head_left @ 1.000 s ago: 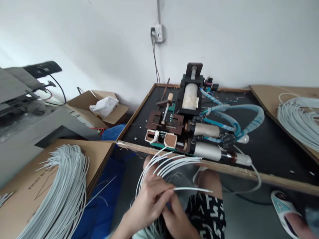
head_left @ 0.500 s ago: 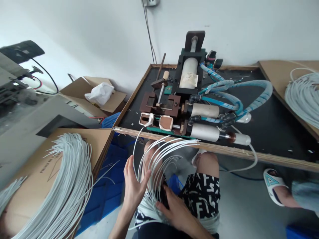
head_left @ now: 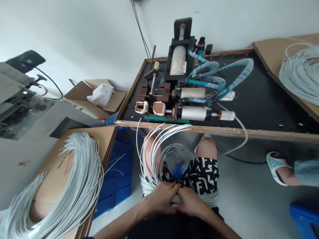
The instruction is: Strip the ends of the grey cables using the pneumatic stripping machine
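Left hand (head_left: 160, 198), right hand (head_left: 191, 201) — white cables (head_left: 147, 184) hidden beneath.

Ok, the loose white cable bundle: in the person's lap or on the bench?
In the lap: the white cables loop up from it, with the left hand and right hand at their lower end, below the bench's wooden edge.

Bright, even light washed the white wall (head_left: 74, 33), leaving only soft shadows; wide-angle distortion bowed the frame's edges, the wire coil (head_left: 302, 74) at upper right looked slightly blurred, and the left hand (head_left: 159, 199) looked fairly sharp
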`<state>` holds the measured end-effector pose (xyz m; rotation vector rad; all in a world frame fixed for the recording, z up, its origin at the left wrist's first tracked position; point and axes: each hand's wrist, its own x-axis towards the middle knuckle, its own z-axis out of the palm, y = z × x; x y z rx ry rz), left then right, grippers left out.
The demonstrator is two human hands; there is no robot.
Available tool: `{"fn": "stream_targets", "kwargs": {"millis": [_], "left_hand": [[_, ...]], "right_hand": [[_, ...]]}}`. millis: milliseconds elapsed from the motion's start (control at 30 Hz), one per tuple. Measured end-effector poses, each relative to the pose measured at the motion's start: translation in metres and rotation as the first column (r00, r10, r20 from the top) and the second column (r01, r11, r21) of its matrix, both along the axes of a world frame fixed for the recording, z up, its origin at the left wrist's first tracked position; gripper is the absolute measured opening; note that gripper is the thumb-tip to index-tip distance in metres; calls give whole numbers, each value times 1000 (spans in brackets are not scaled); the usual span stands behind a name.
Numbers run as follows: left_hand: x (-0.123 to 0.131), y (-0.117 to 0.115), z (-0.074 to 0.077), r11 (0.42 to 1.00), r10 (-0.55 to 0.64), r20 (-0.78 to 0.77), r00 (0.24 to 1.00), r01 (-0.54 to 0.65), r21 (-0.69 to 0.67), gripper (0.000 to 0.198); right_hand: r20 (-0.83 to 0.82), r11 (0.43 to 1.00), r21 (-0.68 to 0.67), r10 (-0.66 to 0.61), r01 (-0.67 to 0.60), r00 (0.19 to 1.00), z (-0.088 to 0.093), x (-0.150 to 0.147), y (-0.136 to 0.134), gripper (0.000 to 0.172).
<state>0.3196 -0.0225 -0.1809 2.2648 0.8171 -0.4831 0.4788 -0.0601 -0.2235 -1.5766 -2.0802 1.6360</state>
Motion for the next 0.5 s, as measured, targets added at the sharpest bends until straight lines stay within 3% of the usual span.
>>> {"fn": "stream_targets", "kwargs": {"millis": [133,233,267,367,433,500], "left_hand": [[0,3,4,988,-131,-152,980,142,66,36],[8,-2,19,972,-202,-163,966,218,88,15],[13,-4,26,965,-224,-153,962,241,106,15],[37,-11,51,933,-304,-78,950,313,175,22],[55,-14,66,900,-387,3,922,377,220,24],[71,-16,79,853,-478,90,874,438,282,25]], "right_hand": [[-45,997,4,-72,72,996,10,17,-13,41],[-143,952,14,-302,307,942,23,45,-25,20],[-147,901,16,-426,433,893,27,55,-32,26],[-67,675,-32,-738,737,672,33,85,-62,57],[-29,581,-162,-811,797,585,34,102,-87,66],[-68,544,-319,-830,776,554,32,115,-112,75]]}}
